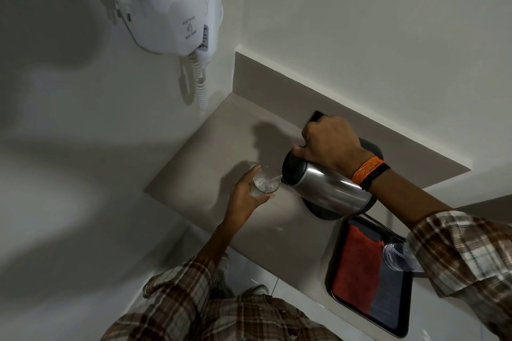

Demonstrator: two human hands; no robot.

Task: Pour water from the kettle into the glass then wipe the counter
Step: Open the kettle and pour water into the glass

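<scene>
A steel kettle (327, 188) with a black lid is tilted to the left above the beige counter (210, 152). My right hand (329, 144) grips its black handle from above. A thin stream of water runs from the spout into a clear glass (264, 183). My left hand (243, 196) holds that glass just above the counter, touching the spout's side. An orange and grey cloth (360, 268) lies folded on a black tray (336, 257) at the lower right. A few water drops (278, 228) lie on the counter in front of the kettle.
The kettle's black base (318, 212) sits under the kettle. A second clear glass (396, 256) lies on its side on the tray. A white wall-hung hair dryer (177, 0) with a coiled cord hangs at the upper left. Walls close the counter at left and back.
</scene>
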